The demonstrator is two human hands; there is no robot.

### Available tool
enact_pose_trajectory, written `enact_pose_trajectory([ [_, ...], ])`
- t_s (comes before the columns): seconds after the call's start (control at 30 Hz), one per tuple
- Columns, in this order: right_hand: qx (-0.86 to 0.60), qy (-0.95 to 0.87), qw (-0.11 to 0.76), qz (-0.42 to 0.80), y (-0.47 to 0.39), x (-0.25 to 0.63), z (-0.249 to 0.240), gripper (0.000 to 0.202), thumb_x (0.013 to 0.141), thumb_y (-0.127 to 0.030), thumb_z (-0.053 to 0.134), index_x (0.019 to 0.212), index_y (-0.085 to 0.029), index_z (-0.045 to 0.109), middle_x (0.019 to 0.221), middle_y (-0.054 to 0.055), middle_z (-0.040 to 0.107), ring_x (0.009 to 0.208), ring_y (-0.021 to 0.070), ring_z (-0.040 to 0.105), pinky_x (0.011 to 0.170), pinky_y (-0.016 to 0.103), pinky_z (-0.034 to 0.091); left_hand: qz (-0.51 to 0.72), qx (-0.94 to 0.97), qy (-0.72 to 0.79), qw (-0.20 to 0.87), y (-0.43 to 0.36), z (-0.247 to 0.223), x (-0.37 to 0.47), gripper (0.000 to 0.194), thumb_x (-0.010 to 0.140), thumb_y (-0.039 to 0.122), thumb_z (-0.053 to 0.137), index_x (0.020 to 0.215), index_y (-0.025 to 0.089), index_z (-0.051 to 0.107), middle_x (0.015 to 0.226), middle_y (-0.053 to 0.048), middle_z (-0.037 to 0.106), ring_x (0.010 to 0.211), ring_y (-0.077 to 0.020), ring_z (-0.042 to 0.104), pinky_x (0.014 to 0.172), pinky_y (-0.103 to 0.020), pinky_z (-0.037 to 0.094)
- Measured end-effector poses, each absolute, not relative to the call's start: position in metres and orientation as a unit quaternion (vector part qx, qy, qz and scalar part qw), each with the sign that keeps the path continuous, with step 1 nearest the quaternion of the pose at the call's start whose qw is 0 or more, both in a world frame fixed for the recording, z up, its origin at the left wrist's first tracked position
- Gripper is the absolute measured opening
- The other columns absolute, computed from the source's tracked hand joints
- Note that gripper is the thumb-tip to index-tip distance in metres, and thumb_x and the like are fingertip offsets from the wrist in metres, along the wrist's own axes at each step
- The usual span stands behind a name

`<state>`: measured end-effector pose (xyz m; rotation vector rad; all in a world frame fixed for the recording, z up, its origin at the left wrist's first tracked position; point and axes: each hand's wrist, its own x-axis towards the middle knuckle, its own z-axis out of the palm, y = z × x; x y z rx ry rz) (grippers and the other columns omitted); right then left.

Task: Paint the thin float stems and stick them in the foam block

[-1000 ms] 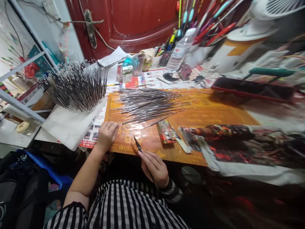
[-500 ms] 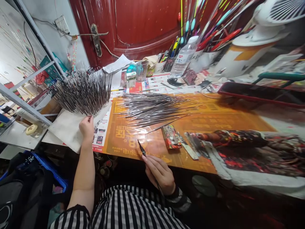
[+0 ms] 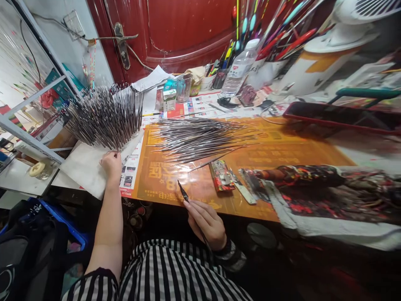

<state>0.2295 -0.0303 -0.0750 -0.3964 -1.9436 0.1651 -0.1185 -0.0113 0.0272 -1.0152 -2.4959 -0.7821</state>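
My left hand is closed in a pinch at the near edge of a dense stand of thin dark rods. These stand upright in a pale foam-like block. What lies between its fingertips is too small to make out. In my right hand is a paintbrush, its black pointed tip aimed up and away from me over the table's front edge. Beyond the brush, a loose pile of similar dark tapered rods lies flat on the orange sheet.
A paint-stained box and a flat scraper-like strip lie right of the brush. Farther right is a paint-smeared cloth. A water bottle, a glass and a small carton stand at the back. A metal frame rises at left.
The camera view has shifted slightly, so everything sits a little farther left and higher. Both hands keep nearly the same pose, the left at the block, the right on the brush.
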Motion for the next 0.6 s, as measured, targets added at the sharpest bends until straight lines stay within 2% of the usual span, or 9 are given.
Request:
enact_pose_trajectory([
  [0.3, -0.177, -0.801, 0.562, 0.107, -0.031, 0.227, -0.067, 0.059, 0.090, -0.003, 0.057, 0.146, -0.020, 0.051, 0.109, 0.010, 0.076, 0.101, 0.0226, 0.073, 0.084, 0.037, 0.064, -0.232, -0.424, -0.847, 0.222, -0.020, 0.029, -0.100, 0.022, 0.090, 0.029, 0.055, 0.084, 0.019, 0.074, 0.093, -0.014, 0.072, 0.096, -0.0308, 0.061, 0.087, -0.045, 0.041],
  [0.37, -0.191, -0.786, 0.576, 0.118, -0.030, 0.227, -0.066, 0.056, 0.091, -0.004, 0.055, 0.144, -0.020, 0.053, 0.107, 0.010, 0.075, 0.101, 0.0217, 0.072, 0.085, 0.036, 0.064, -0.251, -0.515, -0.798, 0.187, -0.013, 0.027, -0.080, 0.022, 0.091, 0.031, 0.056, 0.081, 0.020, 0.072, 0.088, -0.011, 0.072, 0.092, -0.0284, 0.062, 0.086, -0.043, 0.043],
  [0.47, -0.206, -0.767, 0.596, 0.121, -0.027, 0.232, -0.064, 0.053, 0.090, -0.004, 0.055, 0.142, -0.018, 0.055, 0.104, 0.011, 0.075, 0.098, 0.0215, 0.072, 0.083, 0.037, 0.064, -0.275, -0.672, -0.684, 0.071, 0.007, 0.022, -0.036, 0.020, 0.092, 0.032, 0.056, 0.081, 0.021, 0.069, 0.085, -0.006, 0.071, 0.086, -0.0231, 0.062, 0.084, -0.038, 0.046],
  [0.6, -0.224, -0.760, 0.603, 0.094, -0.023, 0.247, -0.057, 0.054, 0.089, -0.004, 0.055, 0.141, -0.019, 0.055, 0.105, 0.011, 0.074, 0.097, 0.0216, 0.071, 0.081, 0.039, 0.064, -0.244, -0.766, -0.594, -0.020, 0.042, 0.014, 0.027, 0.012, 0.090, 0.030, 0.060, 0.096, 0.021, 0.065, 0.092, -0.006, 0.070, 0.086, -0.0211, 0.063, 0.078, -0.034, 0.048],
])
